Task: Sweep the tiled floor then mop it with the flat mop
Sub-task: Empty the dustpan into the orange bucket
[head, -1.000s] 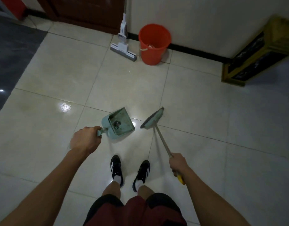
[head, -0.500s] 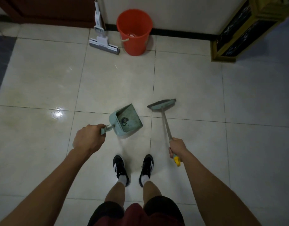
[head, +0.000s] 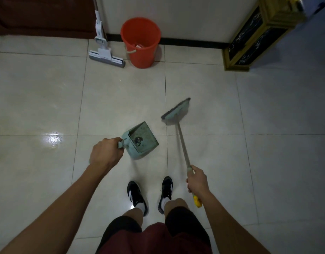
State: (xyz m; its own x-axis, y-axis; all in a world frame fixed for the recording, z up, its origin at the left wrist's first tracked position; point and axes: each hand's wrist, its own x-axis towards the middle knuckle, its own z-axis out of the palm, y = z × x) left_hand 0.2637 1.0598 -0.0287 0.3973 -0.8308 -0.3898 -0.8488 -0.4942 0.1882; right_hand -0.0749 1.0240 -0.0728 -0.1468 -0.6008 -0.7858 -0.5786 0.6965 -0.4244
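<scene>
My left hand [head: 105, 154] grips the handle of a pale green dustpan [head: 141, 141], held just in front of my feet with a small dark clump of dirt in it. My right hand [head: 197, 180] is closed on the handle of a pale green broom [head: 176, 111]; its head rests on the white tiled floor [head: 213, 99] to the right of the dustpan, a short gap between them. A white flat mop [head: 106, 56] leans against the far wall, its grey head on the floor.
An orange bucket [head: 140, 43] stands by the wall right of the mop. A gold and black cabinet [head: 253, 39] juts out at the far right. A dark wooden door fills the far left. My shoes [head: 150, 195] stand between my arms.
The view has turned, so the mop and bucket sit more to the centre. The broom head has swung to the right and further from the dustpan. Both hands keep their grips.
</scene>
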